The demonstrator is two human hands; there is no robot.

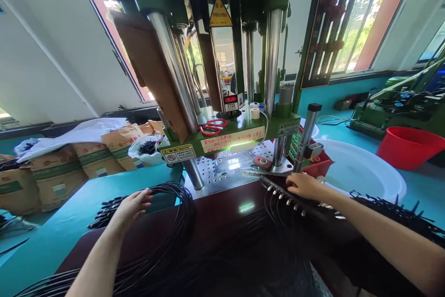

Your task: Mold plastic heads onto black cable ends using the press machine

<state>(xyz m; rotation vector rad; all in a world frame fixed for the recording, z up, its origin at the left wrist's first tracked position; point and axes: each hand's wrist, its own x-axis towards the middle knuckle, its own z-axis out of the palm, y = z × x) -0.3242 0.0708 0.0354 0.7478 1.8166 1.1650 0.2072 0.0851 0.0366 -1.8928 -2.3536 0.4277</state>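
My left hand [134, 205] is at the left edge of the dark worktop, its fingers loosely spread with nothing visible in them. Beside it lies a looped bundle of black cables [174, 191], whose thick black plug ends [107, 212] stick out to the left. On the right, my right hand [303, 186] has its fingers bent over the edge of a dark mould bar [278, 186]. Silver connectors [288, 201] stand in a row along that bar, with thin black cables trailing from them. The right fingertips are partly hidden.
A green press [239, 135] with steel columns stands ahead, above a perforated metal plate [208, 172]. Red-handled scissors [213, 126] lie on its ledge. More black cables [399, 211] lie at right, before a white tub [361, 167]. Sacks [52, 172] line the left wall.
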